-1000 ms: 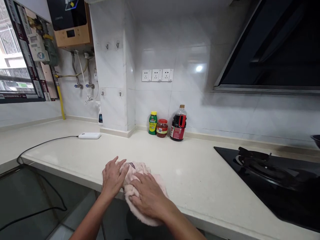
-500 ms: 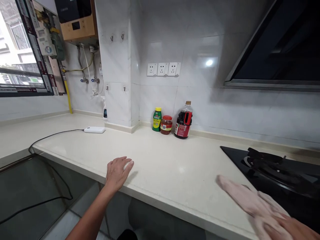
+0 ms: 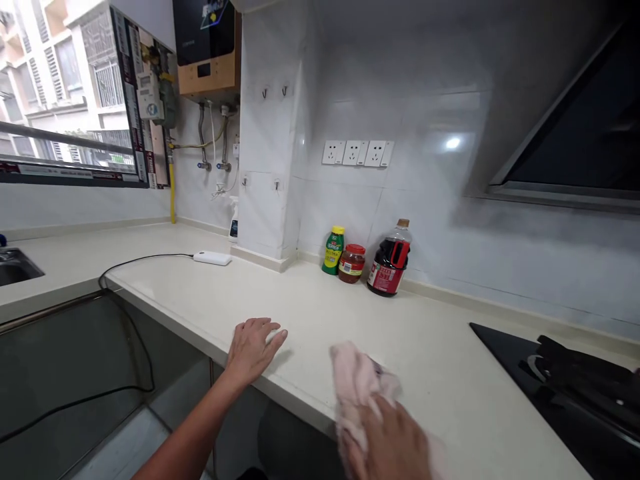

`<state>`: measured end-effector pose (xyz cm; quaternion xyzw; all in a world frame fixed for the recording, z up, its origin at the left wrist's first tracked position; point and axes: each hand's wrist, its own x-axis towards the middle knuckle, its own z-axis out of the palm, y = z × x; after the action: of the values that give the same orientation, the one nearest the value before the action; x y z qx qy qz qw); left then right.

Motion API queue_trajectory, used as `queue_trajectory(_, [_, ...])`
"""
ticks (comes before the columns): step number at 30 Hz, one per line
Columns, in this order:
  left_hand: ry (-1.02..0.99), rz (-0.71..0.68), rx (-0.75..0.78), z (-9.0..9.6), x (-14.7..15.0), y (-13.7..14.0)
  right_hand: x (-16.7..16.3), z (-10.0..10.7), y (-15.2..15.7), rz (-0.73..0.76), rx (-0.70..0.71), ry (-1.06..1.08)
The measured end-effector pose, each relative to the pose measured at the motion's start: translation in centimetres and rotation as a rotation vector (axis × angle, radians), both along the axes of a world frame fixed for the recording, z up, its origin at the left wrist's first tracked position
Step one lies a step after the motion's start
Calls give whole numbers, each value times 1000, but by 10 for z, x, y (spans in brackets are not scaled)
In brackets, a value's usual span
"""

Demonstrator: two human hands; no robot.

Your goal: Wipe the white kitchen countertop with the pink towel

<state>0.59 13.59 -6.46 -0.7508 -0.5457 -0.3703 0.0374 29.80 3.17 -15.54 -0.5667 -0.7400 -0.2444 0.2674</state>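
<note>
Near the front edge of the pale countertop (image 3: 280, 297), my left hand (image 3: 255, 350) hovers or rests lightly, its fingers loosely curved, thumb apart and nothing in it. To the right, my right hand (image 3: 393, 437) presses on a pink cloth (image 3: 353, 370), with the fabric bunched under and around the fingers. The cloth lies on the counter close to its front edge, slightly blurred. Against the wall stand a green bottle with a yellow cap (image 3: 333, 252), a red-lidded jar (image 3: 352, 265) and a large dark sauce bottle with a red handle (image 3: 390, 260).
A black gas stove (image 3: 530, 383) takes up the right side under a range hood (image 3: 575, 133). A white power bank (image 3: 213, 258) with a black cable (image 3: 135, 260) lies at the left. A spray bottle (image 3: 234, 223) stands by the pillar, and a sink (image 3: 17, 267) shows far left.
My right hand has swept the cloth leftward from beside the stove to the middle of the counter. The view has turned left, bringing the sink in. My left hand stays near the front edge.
</note>
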Motion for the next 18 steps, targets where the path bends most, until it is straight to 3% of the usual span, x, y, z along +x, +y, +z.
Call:
queue_trajectory(4, [-12, -6, 38, -2, -2, 2, -106, 32, 26, 119, -181, 22])
queue_trajectory(8, [-107, -140, 136, -8, -9, -6, -135, 45, 28, 196, -326, 76])
queue_trajectory(11, [-65, -321, 139, -12, -10, -27, -116, 49, 18, 371, -270, 185])
queue_trajectory(14, [130, -479, 46, -8, -5, -49, -72, 57, 12, 537, -199, 315])
queue_trajectory(16, [263, -503, -19, -3, 1, -56, -27, 60, 12, 513, -137, 310])
queue_trajectory(18, [372, -448, -82, 1, 10, -56, 34, 57, 11, 409, -10, 159])
